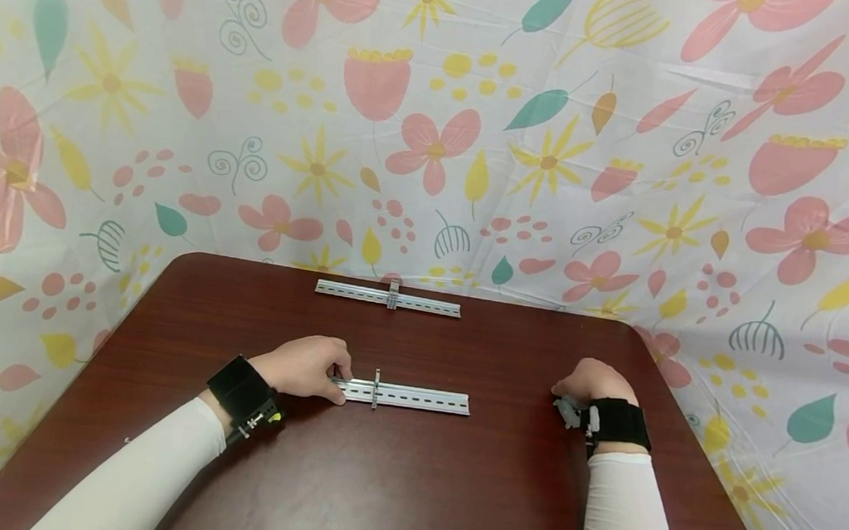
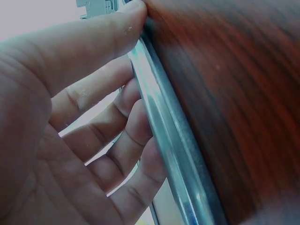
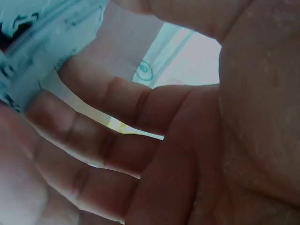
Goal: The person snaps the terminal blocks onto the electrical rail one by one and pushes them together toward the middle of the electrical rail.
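A slotted metal DIN rail [image 1: 421,399] lies across the table in front of me, with a thin upright piece [image 1: 376,388] mounted on it left of its middle. My left hand [image 1: 312,366] grips the rail's left end, thumb on the near side and fingers on the far side. In the left wrist view the rail [image 2: 161,112] runs along the fingertips. Over at the right, my right hand [image 1: 595,382] holds a grey plastic terminal block [image 1: 568,412] low over the table. In the right wrist view the block [image 3: 70,37] shows at the fingertips, partly cut off.
Farther back, a second DIN rail [image 1: 429,304] lies near the table's far edge, carrying a similar clipped-on piece [image 1: 393,294]. A flower-printed curtain [image 1: 435,133] hangs behind and beside the dark wooden table [image 1: 393,479]. Black straps with cameras wrap both wrists.
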The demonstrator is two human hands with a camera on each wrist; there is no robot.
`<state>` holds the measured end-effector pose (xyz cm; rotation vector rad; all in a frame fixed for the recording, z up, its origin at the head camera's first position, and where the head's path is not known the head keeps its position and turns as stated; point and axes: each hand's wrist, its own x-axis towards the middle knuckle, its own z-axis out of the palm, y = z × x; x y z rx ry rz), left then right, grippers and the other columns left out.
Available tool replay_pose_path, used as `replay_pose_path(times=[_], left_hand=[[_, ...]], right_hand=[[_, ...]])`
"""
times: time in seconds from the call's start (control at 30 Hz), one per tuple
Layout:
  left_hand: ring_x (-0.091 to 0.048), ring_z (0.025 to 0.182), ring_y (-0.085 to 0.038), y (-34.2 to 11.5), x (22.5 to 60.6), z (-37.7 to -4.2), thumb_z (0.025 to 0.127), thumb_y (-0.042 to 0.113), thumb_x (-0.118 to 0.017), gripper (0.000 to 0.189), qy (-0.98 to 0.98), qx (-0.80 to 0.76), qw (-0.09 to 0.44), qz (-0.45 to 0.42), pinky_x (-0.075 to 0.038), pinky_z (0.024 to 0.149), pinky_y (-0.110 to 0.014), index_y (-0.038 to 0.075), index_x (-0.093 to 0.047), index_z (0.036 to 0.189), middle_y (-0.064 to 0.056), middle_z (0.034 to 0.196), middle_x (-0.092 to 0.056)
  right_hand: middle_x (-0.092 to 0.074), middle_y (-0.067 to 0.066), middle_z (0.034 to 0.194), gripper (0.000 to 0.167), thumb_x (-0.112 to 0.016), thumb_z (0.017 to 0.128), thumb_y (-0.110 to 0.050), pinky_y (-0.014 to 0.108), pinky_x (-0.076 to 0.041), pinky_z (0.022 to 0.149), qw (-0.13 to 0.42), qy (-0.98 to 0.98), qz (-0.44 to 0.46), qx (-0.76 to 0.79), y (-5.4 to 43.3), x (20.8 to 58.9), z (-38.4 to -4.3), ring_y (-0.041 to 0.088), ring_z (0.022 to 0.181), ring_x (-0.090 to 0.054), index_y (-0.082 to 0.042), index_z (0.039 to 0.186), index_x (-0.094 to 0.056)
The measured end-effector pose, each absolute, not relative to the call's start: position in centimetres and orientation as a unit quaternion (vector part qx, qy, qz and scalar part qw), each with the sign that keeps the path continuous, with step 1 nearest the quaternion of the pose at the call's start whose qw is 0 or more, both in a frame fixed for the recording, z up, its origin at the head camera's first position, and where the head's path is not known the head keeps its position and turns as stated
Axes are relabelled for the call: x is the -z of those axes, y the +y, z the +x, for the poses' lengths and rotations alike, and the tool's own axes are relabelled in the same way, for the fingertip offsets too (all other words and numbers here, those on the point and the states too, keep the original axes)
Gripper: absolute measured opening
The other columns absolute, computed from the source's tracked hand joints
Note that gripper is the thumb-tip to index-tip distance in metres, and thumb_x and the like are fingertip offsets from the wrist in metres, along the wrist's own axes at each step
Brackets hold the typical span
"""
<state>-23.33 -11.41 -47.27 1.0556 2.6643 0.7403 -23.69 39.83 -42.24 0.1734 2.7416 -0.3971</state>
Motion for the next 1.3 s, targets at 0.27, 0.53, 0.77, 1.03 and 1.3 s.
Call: replay_pose_path(times=[0.27, 0.53, 0.77, 1.03, 1.3], left_hand=[[-0.06, 0.085, -0.006, -11.4, 47.4, -23.2, 0.088, 0.025, -0.097, 0.02, 0.897, -0.248, 0.091, 0.353, -0.056, 0.081, -0.032, 0.018, -0.083, 0.1, 0.008, 0.098, -0.065], [-0.06, 0.084, -0.007, -11.4, 47.4, -23.3, 0.087, 0.025, -0.098, 0.02, 0.899, -0.246, 0.09, 0.35, -0.055, 0.08, -0.031, 0.018, -0.083, 0.098, 0.007, 0.097, -0.065], [-0.06, 0.084, -0.006, -11.4, 47.3, -23.3, 0.087, 0.025, -0.098, 0.02, 0.899, -0.246, 0.09, 0.351, -0.055, 0.08, -0.031, 0.018, -0.083, 0.099, 0.007, 0.096, -0.065], [-0.06, 0.084, -0.007, -11.4, 47.1, -23.2, 0.087, 0.024, -0.098, 0.021, 0.897, -0.25, 0.092, 0.352, -0.054, 0.08, -0.031, 0.017, -0.083, 0.1, 0.008, 0.097, -0.065], [-0.06, 0.085, -0.007, -11.4, 47.0, -23.1, 0.087, 0.023, -0.098, 0.021, 0.898, -0.249, 0.094, 0.351, -0.055, 0.081, -0.032, 0.017, -0.083, 0.1, 0.007, 0.097, -0.065]], right_hand=[[-0.052, 0.005, 0.071, 0.035, -0.065, 0.103, -0.026, 0.044, -0.048, 0.07, 0.154, 0.977, 0.063, 0.136, 40.1, 43.3, -24.5, 0.028, 0.07, -0.059, -0.012, 0.071, -0.061], [-0.057, 0.009, 0.072, 0.038, -0.065, 0.103, -0.027, 0.048, -0.049, 0.074, 0.1, 0.987, 0.041, 0.122, 39.8, 44.3, -25.1, 0.031, 0.072, -0.06, -0.012, 0.069, -0.06], [-0.06, 0.013, 0.075, 0.037, -0.068, 0.103, -0.025, 0.05, -0.05, 0.074, 0.048, 0.991, 0.024, 0.126, 39.5, 45.3, -25.9, 0.033, 0.074, -0.06, -0.009, 0.07, -0.06], [-0.057, 0.03, 0.103, 0.033, -0.069, 0.104, -0.027, 0.061, -0.054, 0.086, -0.002, 0.989, 0.02, 0.146, 38.8, 46.4, -26.9, 0.046, 0.097, -0.061, 0.005, 0.099, -0.061], [-0.059, 0.036, 0.116, 0.042, -0.07, 0.105, -0.025, 0.065, -0.053, 0.093, -0.03, 0.985, 0.006, 0.169, 37.7, 46.3, -26.9, 0.051, 0.104, -0.061, 0.014, 0.12, -0.061]])
